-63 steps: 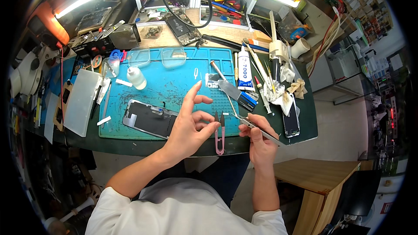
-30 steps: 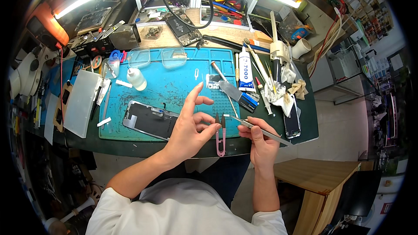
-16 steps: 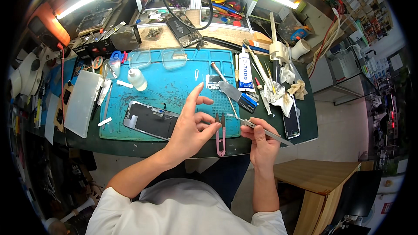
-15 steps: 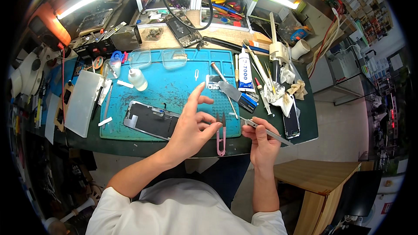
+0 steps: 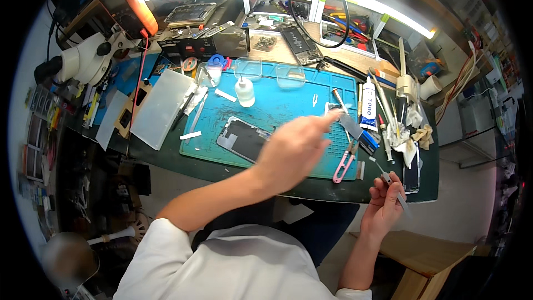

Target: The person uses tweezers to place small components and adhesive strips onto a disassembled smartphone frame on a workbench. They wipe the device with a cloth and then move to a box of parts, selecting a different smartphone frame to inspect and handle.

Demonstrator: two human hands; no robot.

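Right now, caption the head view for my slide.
Left hand blurred over a blue mat, right hand holding a metal tool near pink snips.

The blurred left hand (image 5: 293, 157) partly hides the black panel (image 5: 242, 140).

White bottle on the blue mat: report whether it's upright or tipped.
Upright: the bottle stands on its base on the blue mat, narrow end uppermost.

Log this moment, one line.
left hand: blurred, over blue mat | right hand: holding slim metal tool | pink thread snips: between hands
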